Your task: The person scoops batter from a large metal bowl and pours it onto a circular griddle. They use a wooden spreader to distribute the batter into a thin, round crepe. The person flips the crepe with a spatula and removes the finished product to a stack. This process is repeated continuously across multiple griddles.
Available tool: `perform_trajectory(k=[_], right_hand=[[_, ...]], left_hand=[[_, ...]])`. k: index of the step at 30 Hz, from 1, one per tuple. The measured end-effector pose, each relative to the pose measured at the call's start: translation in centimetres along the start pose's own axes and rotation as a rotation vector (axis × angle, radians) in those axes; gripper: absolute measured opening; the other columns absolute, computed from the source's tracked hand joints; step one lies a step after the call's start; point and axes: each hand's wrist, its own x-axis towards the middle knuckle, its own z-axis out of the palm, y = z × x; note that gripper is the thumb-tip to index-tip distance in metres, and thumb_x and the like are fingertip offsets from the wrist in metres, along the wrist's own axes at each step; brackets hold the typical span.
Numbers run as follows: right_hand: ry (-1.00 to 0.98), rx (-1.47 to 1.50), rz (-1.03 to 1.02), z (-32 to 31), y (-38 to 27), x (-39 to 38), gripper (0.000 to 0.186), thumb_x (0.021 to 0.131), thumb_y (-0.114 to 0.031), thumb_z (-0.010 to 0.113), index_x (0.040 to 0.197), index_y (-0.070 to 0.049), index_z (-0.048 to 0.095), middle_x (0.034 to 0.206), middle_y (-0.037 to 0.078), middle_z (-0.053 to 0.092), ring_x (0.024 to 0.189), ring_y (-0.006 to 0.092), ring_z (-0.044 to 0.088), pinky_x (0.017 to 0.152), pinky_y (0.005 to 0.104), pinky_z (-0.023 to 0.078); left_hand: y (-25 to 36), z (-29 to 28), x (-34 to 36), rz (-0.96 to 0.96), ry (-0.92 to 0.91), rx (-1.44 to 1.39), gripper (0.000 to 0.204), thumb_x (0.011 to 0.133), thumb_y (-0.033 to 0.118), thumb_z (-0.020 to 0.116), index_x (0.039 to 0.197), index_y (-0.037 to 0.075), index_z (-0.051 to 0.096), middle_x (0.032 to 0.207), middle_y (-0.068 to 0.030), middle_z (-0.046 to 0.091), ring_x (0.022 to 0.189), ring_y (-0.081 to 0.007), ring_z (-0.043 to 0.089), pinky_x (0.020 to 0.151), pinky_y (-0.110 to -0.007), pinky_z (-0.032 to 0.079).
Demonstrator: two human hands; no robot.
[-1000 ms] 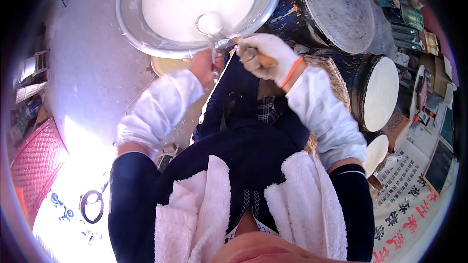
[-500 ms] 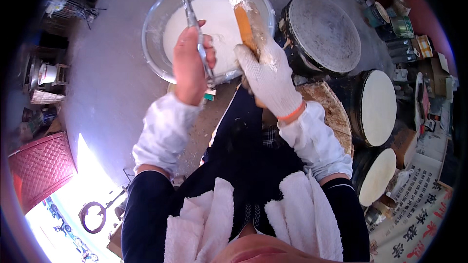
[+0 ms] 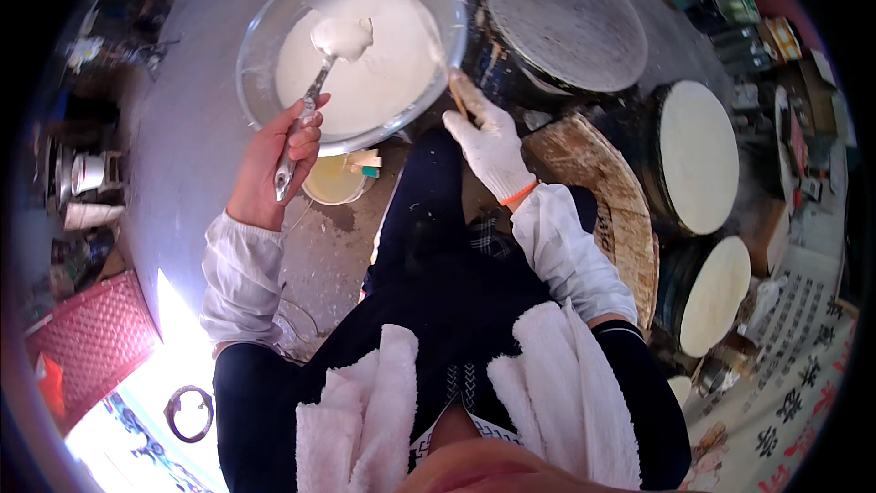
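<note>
In the head view, my left hand (image 3: pixel 278 155) is closed around the metal handle of a ladle (image 3: pixel 339 36) heaped with white paste, held over the left part of a metal basin (image 3: pixel 255 82) of thick white liquid (image 3: pixel 379 82). My right hand (image 3: pixel 484 137), in a white glove, is closed on a wooden-handled tool (image 3: pixel 458 96) by the basin's right rim; its coated far end is blurred over the liquid. A translucent blur covers the top of the basin. A yellow bowl (image 3: pixel 333 183) with a small green-and-cream object (image 3: pixel 365 164) lies just below the basin.
Dark drums with pale lids (image 3: pixel 566 23) (image 3: pixel 693 155) (image 3: pixel 712 297) line the right, beside a worn brown board (image 3: pixel 602 183) near my legs. Stacked goods (image 3: pixel 780 46) and a printed banner (image 3: pixel 776 402) edge the right. A pink quilted panel (image 3: pixel 96 338) is at lower left.
Both hands and their tools were raised higher half a second ago. The ladle has come down leftward over the basin, and my right hand has tipped its tool toward the basin's right side.
</note>
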Motion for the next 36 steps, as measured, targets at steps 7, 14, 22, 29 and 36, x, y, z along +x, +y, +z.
perform_trajectory(k=[7,14,22,29,36], right_hand=[[0.353,0.472,0.238,-11.9,-2.7,-5.2,0.059,0.092,-0.006,0.063,0.149,-0.009,0.046,0.089,0.002,0.063,0.054,0.0070,0.056,0.042,0.0202,0.038],[0.574,0.569,0.174,-19.6,-2.4,-7.6,0.050,0.098,-0.009,0.058,0.147,-0.006,0.048,0.082,0.006,0.064,0.048,0.0061,0.051,0.038,0.0194,0.032],[0.490,0.627,0.350,-21.5,2.7,-2.4,0.053,0.097,-0.014,0.059,0.149,-0.019,0.048,0.072,-0.002,0.058,0.046,0.0042,0.045,0.038,0.0207,0.031],[0.697,0.696,0.183,-18.8,6.2,1.5,0.049,0.100,-0.014,0.057,0.147,-0.023,0.049,0.077,0.000,0.060,0.043,0.0056,0.042,0.037,0.0233,0.030],[0.794,0.717,0.276,-18.3,9.8,3.0,0.049,0.099,-0.013,0.052,0.147,-0.023,0.049,0.068,-0.002,0.052,0.043,0.0071,0.043,0.036,0.0245,0.033]], left_hand=[[-3.1,10.5,5.1,-0.080,-0.355,0.253,0.040,0.106,0.016,0.046,0.137,-0.010,0.044,0.085,-0.0053,0.050,0.056,-0.0053,0.042,0.043,-0.020,0.036],[-12.6,23.5,15.4,0.028,-0.368,0.629,0.035,0.103,0.021,0.054,0.128,-0.004,0.055,0.075,-0.0002,0.053,0.055,-0.0038,0.046,0.044,-0.019,0.038],[-23.6,24.3,29.5,0.444,-0.314,1.435,0.042,0.098,0.026,0.056,0.132,0.002,0.053,0.083,-0.0125,0.067,0.067,-0.0231,0.064,0.060,-0.036,0.051],[-18.9,22.0,33.9,1.117,-0.044,2.089,0.056,0.094,0.031,0.055,0.146,0.014,0.044,0.108,-0.0207,0.070,0.090,-0.0427,0.068,0.078,-0.052,0.053],[-7.8,26.9,30.1,1.306,0.010,1.585,0.045,0.096,0.036,0.059,0.134,0.011,0.059,0.093,-0.0080,0.070,0.075,-0.0225,0.065,0.067,-0.035,0.050]])
